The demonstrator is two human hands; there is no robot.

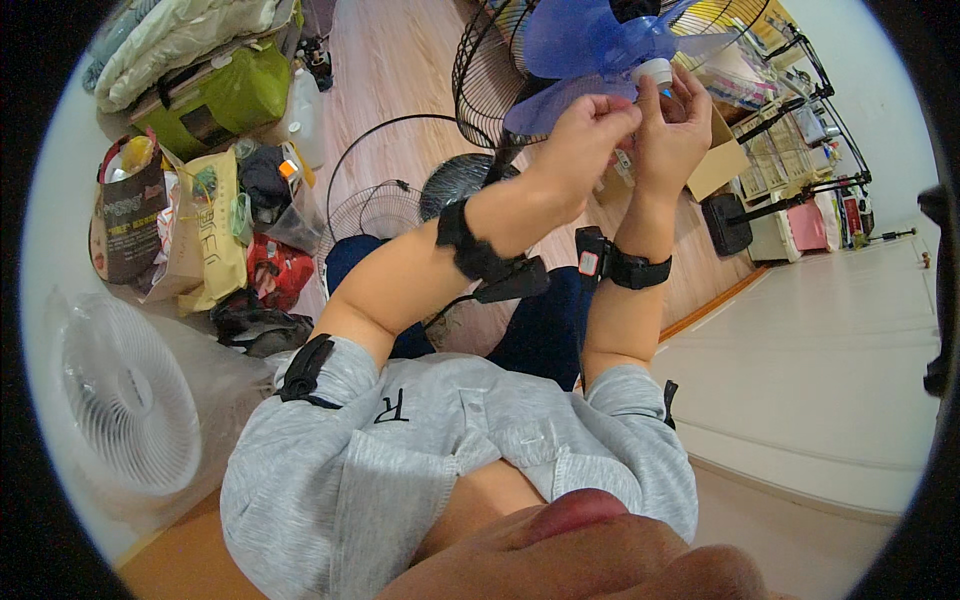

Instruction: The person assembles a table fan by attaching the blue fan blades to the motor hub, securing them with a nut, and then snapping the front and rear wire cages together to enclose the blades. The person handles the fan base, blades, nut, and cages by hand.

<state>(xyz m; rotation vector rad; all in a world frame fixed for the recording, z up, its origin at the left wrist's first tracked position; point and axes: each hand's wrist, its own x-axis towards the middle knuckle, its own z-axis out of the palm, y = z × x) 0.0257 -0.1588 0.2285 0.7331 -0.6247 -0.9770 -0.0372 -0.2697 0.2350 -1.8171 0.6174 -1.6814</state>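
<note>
In front of me stands a fan with blue translucent blades [570,40] and a black wire guard [478,75] behind them. At the hub is a white round cap [652,72]. My right hand [675,130] reaches up to it, thumb and fingertips closed at the cap's near side. Just left of it my left hand [590,140] has its fingers drawn together in a pinch, close to the right thumb. Whatever lies between those left fingertips is too small to make out. Black straps and small devices sit on both forearms.
A loose round wire guard [375,205] lies on the wooden floor below the fan. Bags [215,225] and a green storage bag [225,95] line the left. A plastic-wrapped white fan [130,395] stands lower left. A black-framed rack [830,140] and white cabinet [800,370] are right.
</note>
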